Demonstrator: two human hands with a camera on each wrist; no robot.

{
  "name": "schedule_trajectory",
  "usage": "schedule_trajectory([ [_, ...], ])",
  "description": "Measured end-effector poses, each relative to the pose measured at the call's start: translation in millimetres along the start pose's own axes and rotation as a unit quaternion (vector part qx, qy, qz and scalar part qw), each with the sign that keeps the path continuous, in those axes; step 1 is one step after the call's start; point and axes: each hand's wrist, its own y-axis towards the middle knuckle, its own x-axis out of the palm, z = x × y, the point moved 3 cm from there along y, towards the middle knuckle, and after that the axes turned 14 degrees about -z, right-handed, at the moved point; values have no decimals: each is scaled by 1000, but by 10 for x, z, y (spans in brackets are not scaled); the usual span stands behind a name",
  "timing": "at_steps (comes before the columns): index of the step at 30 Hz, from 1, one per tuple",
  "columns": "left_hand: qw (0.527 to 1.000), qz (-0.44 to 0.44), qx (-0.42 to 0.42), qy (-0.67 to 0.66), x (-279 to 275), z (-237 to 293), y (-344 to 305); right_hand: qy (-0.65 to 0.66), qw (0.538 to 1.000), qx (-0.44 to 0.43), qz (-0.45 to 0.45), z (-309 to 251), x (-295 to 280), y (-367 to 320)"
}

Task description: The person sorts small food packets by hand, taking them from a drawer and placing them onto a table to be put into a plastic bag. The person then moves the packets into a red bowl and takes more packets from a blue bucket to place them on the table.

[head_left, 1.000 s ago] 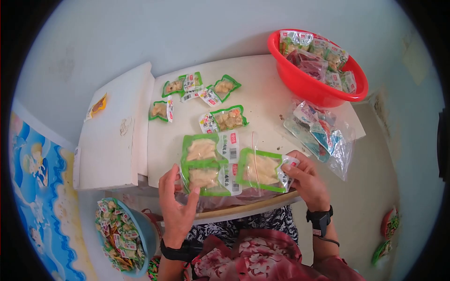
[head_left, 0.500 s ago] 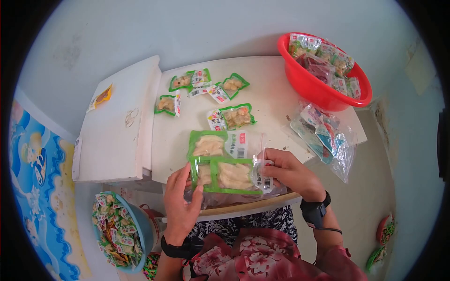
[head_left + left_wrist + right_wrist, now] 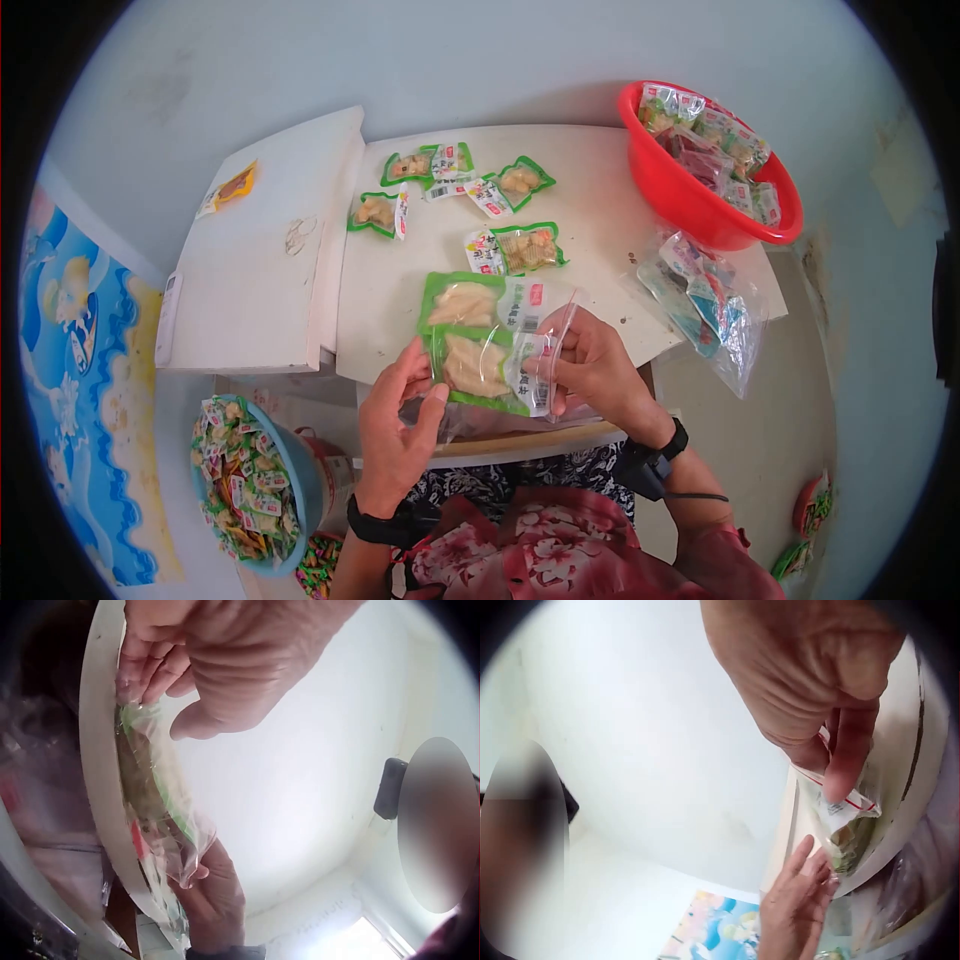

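Observation:
A clear zip bag [image 3: 556, 345] stands over the table's front edge with green-edged food packets in it. One pale-filled packet [image 3: 475, 366] lies across the lower front; another packet [image 3: 466, 304] shows above it. My right hand [image 3: 605, 372] pinches the lower packet's white end at the bag's mouth. The red zip line [image 3: 855, 801] crosses beside the right fingertips in the right wrist view. My left hand [image 3: 402, 432] supports the bag's lower left side with its fingers, partly hidden behind it. In the left wrist view, the left thumb [image 3: 196, 724] stands apart from the plastic.
Several small green-edged packets [image 3: 528, 247] lie on the white table [image 3: 600, 190]. A red basin [image 3: 665, 185] full of packets stands back right, near clear plastic bags [image 3: 690, 290]. At left are a raised white panel [image 3: 265, 270] and a blue bucket [image 3: 295, 480] of packets.
My right hand has moved left, bringing the packet from the bag's right side to lie in line with the others. The left hand keeps its place at the bag's lower left.

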Motion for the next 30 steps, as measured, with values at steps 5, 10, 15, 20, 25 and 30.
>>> schedule_trajectory([
  [5,989,56,9,136,57,138,21,-143,984,-66,88,104,28,-9],
  [10,969,11,66,239,149,75,20,-112,984,-90,106,237,-3,-15],
  [15,933,5,83,349,134,149,24,-212,957,-140,142,122,81,3],
  [20,879,-22,155,451,272,482,90,-297,930,-157,148,168,62,39],
  [25,873,-70,152,459,446,455,275,-209,963,-126,112,267,-4,91],
  [30,882,-54,112,455,470,300,314,-282,925,-145,211,171,-134,-183],
])
